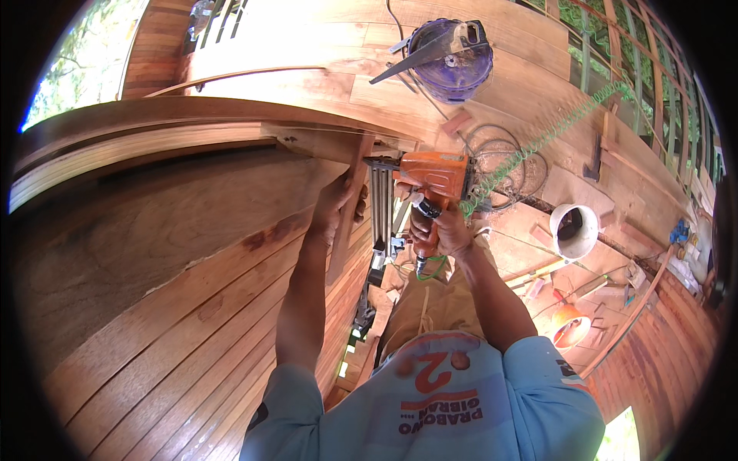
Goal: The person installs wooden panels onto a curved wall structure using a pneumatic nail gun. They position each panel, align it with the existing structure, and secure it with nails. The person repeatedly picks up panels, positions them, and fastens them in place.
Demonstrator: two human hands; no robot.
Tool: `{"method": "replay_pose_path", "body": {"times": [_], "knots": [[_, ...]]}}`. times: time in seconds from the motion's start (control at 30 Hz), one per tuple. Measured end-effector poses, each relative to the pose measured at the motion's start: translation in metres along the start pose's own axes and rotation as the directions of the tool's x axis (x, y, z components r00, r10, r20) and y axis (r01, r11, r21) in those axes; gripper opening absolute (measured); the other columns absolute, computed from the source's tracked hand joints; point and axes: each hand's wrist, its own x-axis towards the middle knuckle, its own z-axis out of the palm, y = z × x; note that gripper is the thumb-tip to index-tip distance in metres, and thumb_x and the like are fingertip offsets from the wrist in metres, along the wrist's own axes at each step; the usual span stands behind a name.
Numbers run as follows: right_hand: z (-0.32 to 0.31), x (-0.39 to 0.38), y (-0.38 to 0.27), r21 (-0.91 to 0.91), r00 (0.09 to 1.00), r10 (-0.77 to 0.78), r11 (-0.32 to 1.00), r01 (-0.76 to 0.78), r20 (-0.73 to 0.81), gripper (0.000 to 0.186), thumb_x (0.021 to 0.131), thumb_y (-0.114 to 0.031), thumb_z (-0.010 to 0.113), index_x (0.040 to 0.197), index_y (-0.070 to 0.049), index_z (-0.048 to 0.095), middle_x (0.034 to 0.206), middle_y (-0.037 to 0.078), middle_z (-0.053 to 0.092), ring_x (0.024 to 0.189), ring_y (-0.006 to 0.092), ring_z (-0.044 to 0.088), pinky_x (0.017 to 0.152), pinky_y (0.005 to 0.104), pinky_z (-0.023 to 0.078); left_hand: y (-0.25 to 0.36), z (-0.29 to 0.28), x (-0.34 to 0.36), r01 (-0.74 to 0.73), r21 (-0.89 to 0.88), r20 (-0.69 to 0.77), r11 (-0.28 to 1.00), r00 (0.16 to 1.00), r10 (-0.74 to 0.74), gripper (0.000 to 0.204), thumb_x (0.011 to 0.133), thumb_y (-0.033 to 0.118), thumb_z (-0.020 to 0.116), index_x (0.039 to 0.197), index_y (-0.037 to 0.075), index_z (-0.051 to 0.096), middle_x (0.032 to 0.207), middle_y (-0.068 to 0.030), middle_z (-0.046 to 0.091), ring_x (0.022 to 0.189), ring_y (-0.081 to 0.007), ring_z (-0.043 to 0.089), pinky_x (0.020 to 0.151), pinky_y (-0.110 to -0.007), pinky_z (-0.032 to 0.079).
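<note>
My left hand (334, 203) grips a narrow wooden strip (340, 253) held against the edge of a wooden wall panel (192, 300) on the left. Wrapped round the handle of an orange nail gun (434, 173) is my right hand (447, 234). The gun's dark nose touches or sits very near the strip's upper part; I cannot tell which. Its long metal magazine hangs beside the strip, and a coiled green air hose (542, 138) runs from it toward the upper right.
A purple round container (469, 73) with a handsaw (411, 60) across it stands beyond the gun. Cable loops (538, 157), offcuts and a hammer-like tool (593, 165) lie on the plank floor (354, 34). A white bucket (586, 230) and orange bucket (569, 315) stand at right.
</note>
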Motion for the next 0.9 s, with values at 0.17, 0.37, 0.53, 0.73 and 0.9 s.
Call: {"method": "replay_pose_path", "body": {"times": [0.17, 0.37, 0.53, 0.73, 0.9], "knots": [[0.000, 0.002, 0.004, 0.013, 1.000, -0.002, 1.000, 0.002, -0.016, 0.048, 0.096, -0.018, 0.065, 0.140, -0.002, 0.053, 0.065, -0.005, 0.045, 0.053, 0.0064, 0.043, 0.050, 0.0274, 0.040, 0.000, 0.000, 0.000, 0.000, 0.013, -0.001, 1.000, 1.000, 0.000, 0.064, 0.083, 0.058, 0.074, 0.115, 0.005, 0.060, 0.086, -0.0050, 0.061, 0.069, -0.0146, 0.061, 0.056, -0.030, 0.048], [-0.002, 0.000, 0.009, 0.005, 0.997, 0.022, 1.000, -0.021, -0.068, 0.035, 0.094, -0.018, 0.066, 0.124, -0.002, 0.058, 0.061, -0.003, 0.048, 0.051, 0.0086, 0.046, 0.050, 0.0280, 0.042, -0.002, -0.001, 0.000, 0.010, -0.020, 0.003, 1.000, 1.000, -0.010, 0.065, 0.083, 0.058, 0.075, 0.115, 0.003, 0.060, 0.082, -0.0053, 0.060, 0.069, -0.0151, 0.061, 0.056, -0.030, 0.047], [-0.004, 0.001, 0.008, -0.003, 0.998, 0.020, 1.000, -0.020, -0.060, 0.041, 0.094, -0.019, 0.065, 0.130, -0.001, 0.057, 0.060, -0.003, 0.048, 0.049, 0.0095, 0.047, 0.049, 0.0280, 0.042, -0.001, 0.001, 0.000, 0.005, -0.028, -0.008, 1.000, 1.000, -0.005, 0.064, 0.083, 0.057, 0.076, 0.115, 0.003, 0.060, 0.084, -0.0063, 0.061, 0.069, -0.0155, 0.061, 0.056, -0.030, 0.047], [-0.001, -0.002, 0.002, -0.008, 0.999, -0.048, 0.999, 0.048, -0.026, 0.044, 0.098, -0.023, 0.062, 0.135, -0.002, 0.053, 0.063, -0.002, 0.048, 0.051, 0.0104, 0.047, 0.050, 0.0286, 0.042, 0.000, 0.003, -0.003, 0.017, -0.046, -0.025, 0.999, 1.000, -0.019, 0.061, 0.084, 0.055, 0.075, 0.117, 0.006, 0.060, 0.091, -0.0062, 0.062, 0.071, -0.0154, 0.061, 0.056, -0.030, 0.047], [-0.004, 0.007, -0.009, -0.037, 0.998, -0.067, 0.997, 0.067, -0.002, 0.047, 0.100, -0.025, 0.060, 0.139, -0.002, 0.050, 0.064, -0.002, 0.047, 0.054, 0.0096, 0.047, 0.053, 0.0276, 0.043, 0.000, 0.004, -0.004, 0.002, -0.045, -0.018, 0.999, 1.000, -0.003, 0.059, 0.086, 0.053, 0.075, 0.122, 0.009, 0.058, 0.095, -0.0059, 0.062, 0.071, -0.0153, 0.060, 0.056, -0.030, 0.047]]}}
